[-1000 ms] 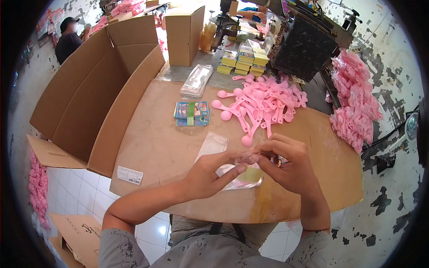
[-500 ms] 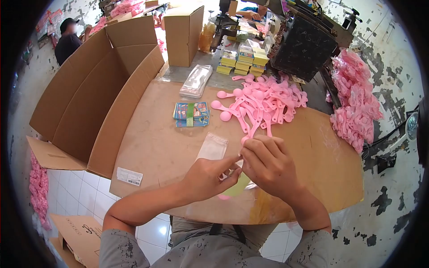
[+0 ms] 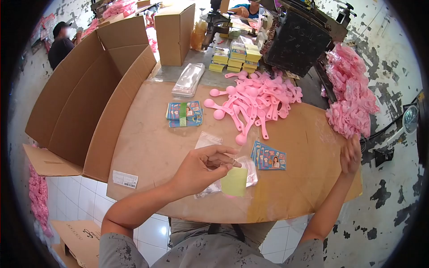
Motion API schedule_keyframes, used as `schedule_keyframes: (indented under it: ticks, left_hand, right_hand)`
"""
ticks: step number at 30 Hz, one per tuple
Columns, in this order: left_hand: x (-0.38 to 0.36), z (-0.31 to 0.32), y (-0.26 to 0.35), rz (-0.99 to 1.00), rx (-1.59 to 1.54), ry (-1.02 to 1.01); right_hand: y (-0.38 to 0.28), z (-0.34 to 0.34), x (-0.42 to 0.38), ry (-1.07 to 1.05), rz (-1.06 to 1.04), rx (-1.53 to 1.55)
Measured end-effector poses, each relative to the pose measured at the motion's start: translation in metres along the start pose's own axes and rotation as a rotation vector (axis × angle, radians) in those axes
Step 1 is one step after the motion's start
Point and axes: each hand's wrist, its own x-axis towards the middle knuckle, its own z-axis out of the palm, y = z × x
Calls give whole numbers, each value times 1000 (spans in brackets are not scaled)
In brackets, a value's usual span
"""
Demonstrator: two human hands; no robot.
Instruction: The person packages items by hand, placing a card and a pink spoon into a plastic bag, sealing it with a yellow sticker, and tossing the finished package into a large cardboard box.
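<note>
One clear bag (image 3: 250, 169) hangs from the pinched thumb and fingers of the left hand (image 3: 203, 167), on the near side of the pile of pink spoons (image 3: 259, 96); a pale green card (image 3: 234, 182) shows in it, with a bit of pink below. Left of the pile gapes an open cardboard box (image 3: 73, 85), bare brown walls facing me; right of it, clear plastic bundles (image 3: 351, 96) hold pink pieces. Half a second ago both hands met at the bag. Now the right hand (image 3: 350, 156) is well off rightward, below those bundles, fingers close together; whether it grips something, I can't tell. Its leaving uncovers fanned blue cards (image 3: 269, 156) nearer me than the pile.
</note>
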Motion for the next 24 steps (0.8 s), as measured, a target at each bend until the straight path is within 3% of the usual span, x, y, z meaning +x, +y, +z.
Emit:
schedule_keyframes:
  ticks: [2, 4, 6, 8, 12, 14, 16, 22, 24]
  left_hand:
    - [-1, 2, 0, 5, 43, 2]
    - [0, 2, 0, 8, 63, 16]
    - [2, 4, -4, 2, 48, 40]
    - [4, 7, -6, 24, 61, 68]
    - [6, 8, -15, 55, 102, 95]
    - [6, 8, -16, 36, 100, 105]
    - [7, 9, -15, 32, 94, 112]
    - [8, 6, -14, 101, 19, 101]
    - [11, 4, -21, 159, 4, 100]
  right_hand:
    - [28, -32, 2, 290, 69, -368]
    - [80, -60, -15, 462, 66, -935]
    - [83, -61, -23, 513, 36, -1227]
    - [40, -20, -30, 451, -15, -1232]
    - [-10, 76, -16, 171, -77, -698]
    - [-30, 133, -22, -204, -54, -304]
    - [-51, 184, -25, -461, -213, -200]
    - [-45, 242, -16, -636, 75, 182]
    - [-43, 241, -12, -644, 43, 190]
